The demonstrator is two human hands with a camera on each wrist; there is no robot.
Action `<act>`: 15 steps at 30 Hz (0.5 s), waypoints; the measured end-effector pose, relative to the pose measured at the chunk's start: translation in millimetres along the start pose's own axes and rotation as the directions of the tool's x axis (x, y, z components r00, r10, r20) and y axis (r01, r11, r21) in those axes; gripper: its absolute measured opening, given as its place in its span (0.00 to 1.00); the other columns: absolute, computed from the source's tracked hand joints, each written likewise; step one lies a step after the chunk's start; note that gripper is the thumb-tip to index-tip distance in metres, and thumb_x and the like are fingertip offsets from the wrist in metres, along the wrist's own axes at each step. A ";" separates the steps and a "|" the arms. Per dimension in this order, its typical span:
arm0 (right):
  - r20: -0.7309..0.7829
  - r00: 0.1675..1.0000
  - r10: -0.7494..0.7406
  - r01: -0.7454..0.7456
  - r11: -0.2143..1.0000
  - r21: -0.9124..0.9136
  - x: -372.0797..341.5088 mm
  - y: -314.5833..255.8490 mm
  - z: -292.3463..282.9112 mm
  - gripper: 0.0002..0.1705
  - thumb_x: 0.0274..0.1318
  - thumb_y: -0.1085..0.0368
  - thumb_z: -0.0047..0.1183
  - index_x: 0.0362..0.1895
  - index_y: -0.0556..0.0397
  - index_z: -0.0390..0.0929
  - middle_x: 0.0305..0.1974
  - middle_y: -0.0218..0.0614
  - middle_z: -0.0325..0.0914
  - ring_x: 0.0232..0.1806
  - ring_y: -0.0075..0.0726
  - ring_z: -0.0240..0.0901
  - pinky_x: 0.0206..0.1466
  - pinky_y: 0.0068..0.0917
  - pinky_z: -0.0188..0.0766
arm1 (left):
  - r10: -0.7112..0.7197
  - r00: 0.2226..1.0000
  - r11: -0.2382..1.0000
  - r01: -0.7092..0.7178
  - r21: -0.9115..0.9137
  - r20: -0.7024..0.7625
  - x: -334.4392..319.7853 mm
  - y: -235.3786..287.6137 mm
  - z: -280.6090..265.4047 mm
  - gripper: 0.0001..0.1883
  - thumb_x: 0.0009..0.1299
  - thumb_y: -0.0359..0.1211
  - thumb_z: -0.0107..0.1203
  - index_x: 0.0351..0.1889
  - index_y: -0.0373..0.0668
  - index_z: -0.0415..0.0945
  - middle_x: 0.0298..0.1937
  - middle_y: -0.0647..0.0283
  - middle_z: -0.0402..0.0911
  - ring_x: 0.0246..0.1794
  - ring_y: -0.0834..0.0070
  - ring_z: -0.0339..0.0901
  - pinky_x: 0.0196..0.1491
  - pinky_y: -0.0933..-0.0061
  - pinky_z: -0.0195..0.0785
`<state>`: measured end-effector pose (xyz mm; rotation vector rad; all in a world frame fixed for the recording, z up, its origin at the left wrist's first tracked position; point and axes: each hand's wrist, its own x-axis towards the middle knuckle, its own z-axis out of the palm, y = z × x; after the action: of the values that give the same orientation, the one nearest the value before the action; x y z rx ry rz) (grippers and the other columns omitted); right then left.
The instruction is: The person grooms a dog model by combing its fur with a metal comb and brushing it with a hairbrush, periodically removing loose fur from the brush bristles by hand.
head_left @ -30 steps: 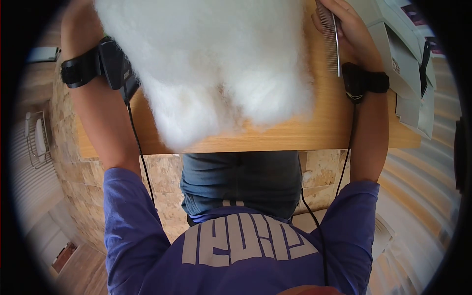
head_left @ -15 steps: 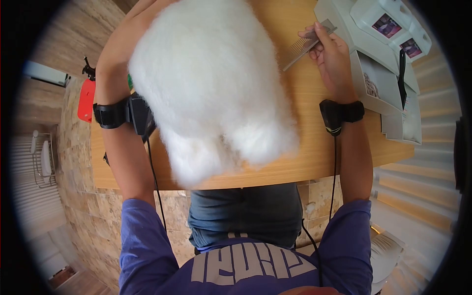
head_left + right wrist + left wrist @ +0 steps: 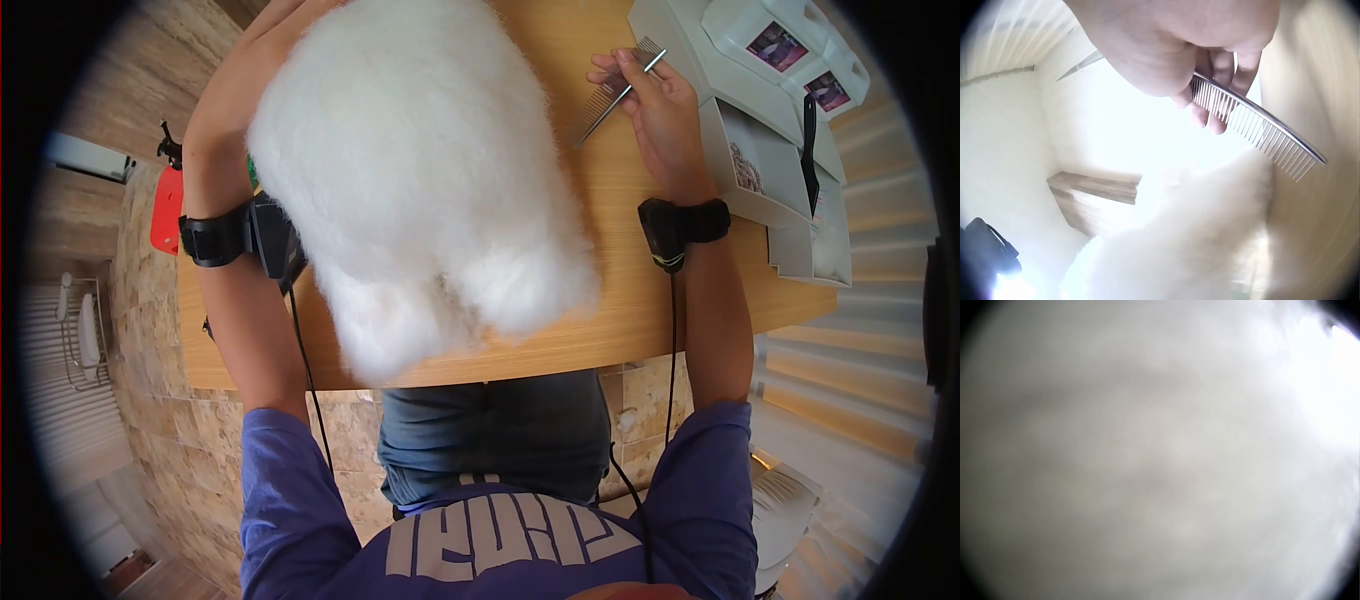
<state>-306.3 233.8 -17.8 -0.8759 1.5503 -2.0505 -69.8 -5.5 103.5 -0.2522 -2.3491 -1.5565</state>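
A large white fluffy mass of fur (image 3: 415, 170) rests on the wooden table (image 3: 640, 325). My left hand (image 3: 222, 130) reaches along its left side, past the black wrist strap; its fingers cannot be made out. Pale blur (image 3: 1160, 462) fills the left wrist view. To the right of the fur, my right hand (image 3: 665, 125) pinches a metal comb (image 3: 603, 108) above the table, apart from the fur. In the right wrist view, fingers curl round one end of the comb (image 3: 1260, 117), whose teeth point down and left.
At the right stands a white open box (image 3: 765, 165) with a black-handled tool (image 3: 809, 150) along its side. White containers (image 3: 745, 40) with picture labels are behind it. A red object (image 3: 166, 210) lies beyond the table's left edge. Cables run down from both wrist straps.
The head view has shifted, showing more of the table and box. My right hand has turned the comb from nearly upright to a slant, its lower end towards the fur.
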 end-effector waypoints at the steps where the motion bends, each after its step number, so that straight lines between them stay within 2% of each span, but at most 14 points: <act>1: -0.006 1.000 0.000 0.000 1.000 0.002 0.0 0.1 0.0 0.14 0.69 0.61 0.55 0.47 0.61 0.79 0.45 0.43 0.85 0.47 0.35 0.83 0.51 0.27 0.76 | 0.000 1.000 1.000 0.000 -0.002 -0.002 -0.5 -0.3 1.4 0.23 0.81 0.44 0.45 0.59 0.31 0.69 0.48 0.62 0.76 0.46 0.78 0.73 0.53 0.75 0.70; 3: -0.036 0.999 0.025 -0.025 1.000 -0.014 -0.3 1.4 -0.2 0.14 0.69 0.62 0.55 0.47 0.61 0.79 0.45 0.43 0.84 0.46 0.36 0.83 0.51 0.27 0.76 | -0.012 0.998 1.000 0.012 0.013 -0.063 -0.8 -0.3 5.0 0.23 0.81 0.44 0.45 0.59 0.32 0.69 0.48 0.62 0.76 0.46 0.79 0.73 0.53 0.76 0.70; 5: -0.068 0.997 0.047 -0.049 0.998 -0.028 -0.3 2.5 0.1 0.13 0.69 0.63 0.54 0.47 0.62 0.78 0.44 0.44 0.84 0.46 0.36 0.83 0.50 0.27 0.77 | -0.029 0.999 0.999 0.028 -0.023 -0.029 -0.5 -4.8 -3.7 0.23 0.81 0.44 0.44 0.60 0.32 0.69 0.49 0.62 0.77 0.47 0.79 0.74 0.53 0.76 0.71; 7: -0.101 0.993 0.056 -0.054 0.998 0.021 -1.3 3.0 1.7 0.13 0.68 0.64 0.55 0.47 0.63 0.78 0.45 0.45 0.84 0.46 0.38 0.83 0.50 0.29 0.77 | -0.045 0.999 0.997 0.045 -0.058 0.004 -1.4 -6.1 -5.2 0.23 0.82 0.43 0.44 0.61 0.32 0.69 0.49 0.62 0.77 0.47 0.79 0.74 0.53 0.76 0.71; 10: -0.108 0.993 0.054 -0.045 0.995 0.084 -1.4 2.0 2.5 0.13 0.68 0.65 0.55 0.46 0.64 0.77 0.44 0.45 0.83 0.46 0.39 0.83 0.51 0.30 0.78 | -0.040 0.998 0.997 0.036 -0.065 -0.055 -3.9 -1.7 9.8 0.22 0.82 0.42 0.44 0.61 0.32 0.69 0.50 0.63 0.77 0.48 0.80 0.74 0.53 0.77 0.71; 12: -0.121 0.990 0.069 -0.053 0.990 0.130 1.4 3.7 0.3 0.13 0.68 0.65 0.55 0.46 0.65 0.77 0.44 0.44 0.83 0.46 0.39 0.82 0.51 0.31 0.77 | -0.045 0.951 0.998 0.058 0.033 -0.306 -7.8 6.4 26.9 0.20 0.82 0.40 0.45 0.61 0.32 0.69 0.50 0.64 0.77 0.47 0.80 0.74 0.53 0.78 0.71; 15: -0.135 0.987 0.092 -0.061 0.975 0.215 0.3 1.2 1.0 0.12 0.69 0.65 0.55 0.47 0.63 0.77 0.43 0.41 0.81 0.48 0.38 0.80 0.53 0.31 0.76 | -0.085 0.967 0.996 0.087 0.000 -0.242 -8.1 5.5 16.6 0.19 0.81 0.38 0.44 0.61 0.32 0.69 0.48 0.64 0.77 0.46 0.80 0.74 0.52 0.78 0.72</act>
<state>-305.8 232.6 -18.7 -0.5921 1.3816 -2.2132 -63.2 12.2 99.5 0.0420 -2.2030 -1.5172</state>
